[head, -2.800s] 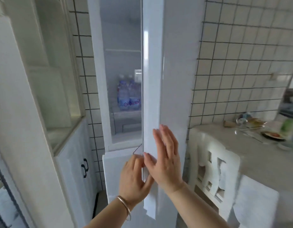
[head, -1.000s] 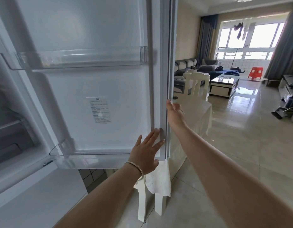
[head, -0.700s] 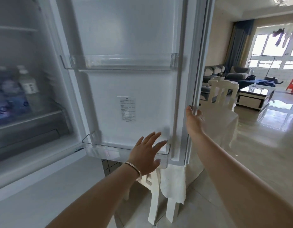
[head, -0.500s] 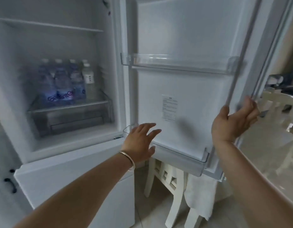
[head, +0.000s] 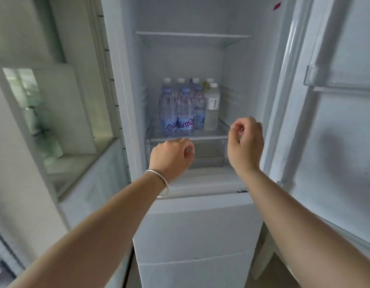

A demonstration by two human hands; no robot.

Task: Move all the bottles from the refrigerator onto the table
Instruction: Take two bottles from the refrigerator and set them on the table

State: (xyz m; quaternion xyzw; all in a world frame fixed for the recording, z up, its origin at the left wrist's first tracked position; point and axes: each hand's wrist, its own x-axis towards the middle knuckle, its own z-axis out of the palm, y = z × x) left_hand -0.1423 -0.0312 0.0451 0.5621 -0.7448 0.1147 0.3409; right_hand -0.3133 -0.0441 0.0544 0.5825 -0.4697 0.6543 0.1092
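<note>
The white refrigerator [head: 200, 225] stands open in front of me. On its lower glass shelf [head: 188, 139] stand several plastic water bottles with blue labels [head: 181, 113], and a paler bottle with a white label [head: 212, 107] at their right. My left hand [head: 171, 157], a silver bangle on its wrist, hangs just below the shelf's front edge with fingers loosely curled and nothing in it. My right hand [head: 245, 145] is raised at the shelf's right end, fingers curled, holding nothing. Neither hand touches a bottle.
The open fridge door [head: 335, 121] with a clear door bin [head: 342, 77] stands at the right. An upper shelf [head: 192, 35] holds nothing. A white cabinet with a recessed niche [head: 55, 121] flanks the fridge on the left. The table is out of view.
The door went from ajar to fully open. My view swung from the door's inside to the fridge interior. Both hands left the door and now hang in front of the bottle shelf.
</note>
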